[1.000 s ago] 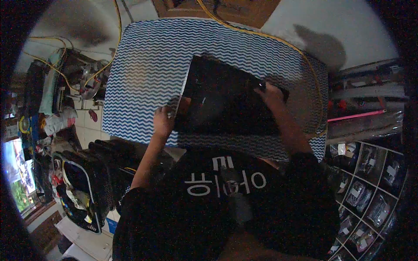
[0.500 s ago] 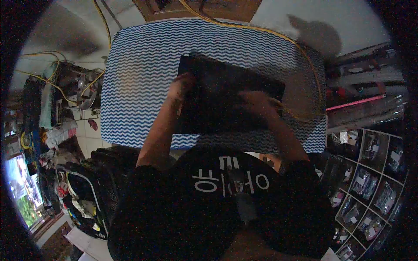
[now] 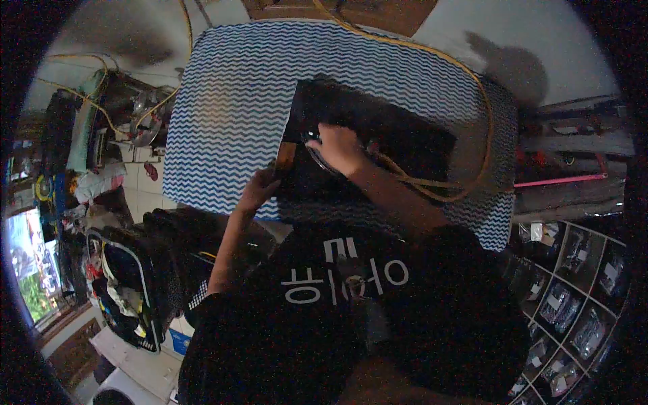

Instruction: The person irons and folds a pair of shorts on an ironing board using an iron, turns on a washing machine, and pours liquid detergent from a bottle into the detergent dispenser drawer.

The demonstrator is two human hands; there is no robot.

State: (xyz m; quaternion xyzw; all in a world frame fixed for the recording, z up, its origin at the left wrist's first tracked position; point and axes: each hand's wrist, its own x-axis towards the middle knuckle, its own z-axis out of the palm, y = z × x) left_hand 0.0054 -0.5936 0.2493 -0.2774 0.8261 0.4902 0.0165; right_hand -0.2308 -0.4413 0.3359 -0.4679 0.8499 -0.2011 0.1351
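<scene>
A black cloth [image 3: 412,142] lies spread on a table covered in blue-and-white zigzag fabric [image 3: 236,81]. My right hand [image 3: 341,147] is closed around the handle of a dark clothes iron [image 3: 322,160] that sits over the cloth; a shiny edge shows at its left side, but its dark body blends into the fabric. A yellow cord [image 3: 432,183] runs from behind the iron to the right. At the cloth's front left edge, my left hand [image 3: 260,189] has its fingers bent onto the fabric. A small orange-brown patch [image 3: 287,155] shows just above that hand.
The yellow cord loops over the table's right side and up to the back edge. On the right stand a pink bar [image 3: 563,181] and a divided shelf [image 3: 567,297] with bagged items. Black baskets [image 3: 125,290] are at the left, below a fan [image 3: 145,121].
My right hand has moved left and now grips the iron, drawing the cord along. My left hand has come down from the cloth's upper left to its front left edge.
</scene>
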